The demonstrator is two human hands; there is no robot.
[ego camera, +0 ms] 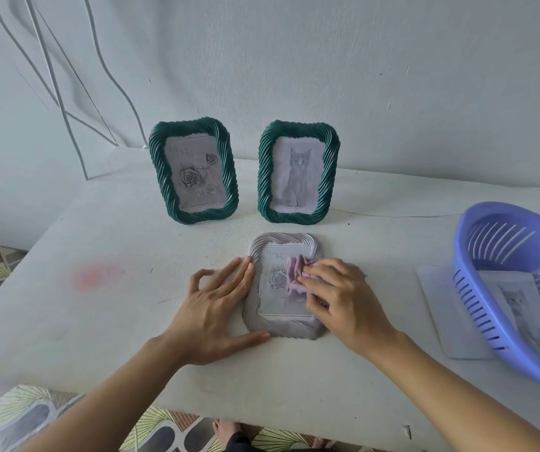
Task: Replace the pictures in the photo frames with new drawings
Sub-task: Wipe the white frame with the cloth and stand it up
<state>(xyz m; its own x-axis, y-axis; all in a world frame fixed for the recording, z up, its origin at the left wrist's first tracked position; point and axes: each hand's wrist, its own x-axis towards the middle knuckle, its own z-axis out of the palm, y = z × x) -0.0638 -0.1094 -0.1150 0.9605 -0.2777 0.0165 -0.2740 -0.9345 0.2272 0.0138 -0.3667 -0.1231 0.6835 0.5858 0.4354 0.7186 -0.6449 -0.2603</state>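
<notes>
Pressure from the left hand [219,308], fingers flat at nine o'clock on the white frame [281,331], should steady it while the right hand [340,298], pinching the cloth [294,278], wipes.

White frame [281,328]; lilac cloth [294,272]; purple basket [472,298]

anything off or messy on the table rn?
A pink smear stains the white table left of the left hand. At the right, the purple basket sits on loose paper sheets, covering part of them. The white frame, under the right hand and its cloth, the left green frame and the right green frame look intact.
</notes>
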